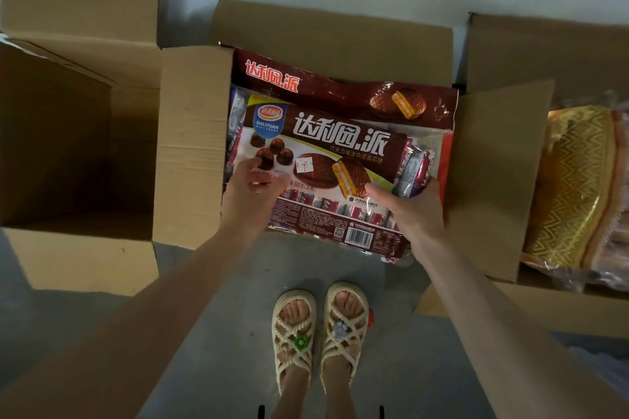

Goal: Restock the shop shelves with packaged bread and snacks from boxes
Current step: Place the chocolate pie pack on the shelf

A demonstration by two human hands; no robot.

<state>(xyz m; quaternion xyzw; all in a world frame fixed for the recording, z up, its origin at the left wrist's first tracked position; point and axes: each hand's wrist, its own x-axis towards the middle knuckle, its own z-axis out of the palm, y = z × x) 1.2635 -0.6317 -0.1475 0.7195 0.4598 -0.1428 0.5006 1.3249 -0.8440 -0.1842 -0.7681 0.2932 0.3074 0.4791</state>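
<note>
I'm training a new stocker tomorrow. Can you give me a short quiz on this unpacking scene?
1. True or false: the left hand and the right hand both hold the top pie pack.
2. Which box holds the bread in yellow zigzag wrap? A) middle box B) right box C) neither
3. Fill in: the top pie pack is held over the ____ box.
Key: 1 true; 2 B; 3 middle.
</note>
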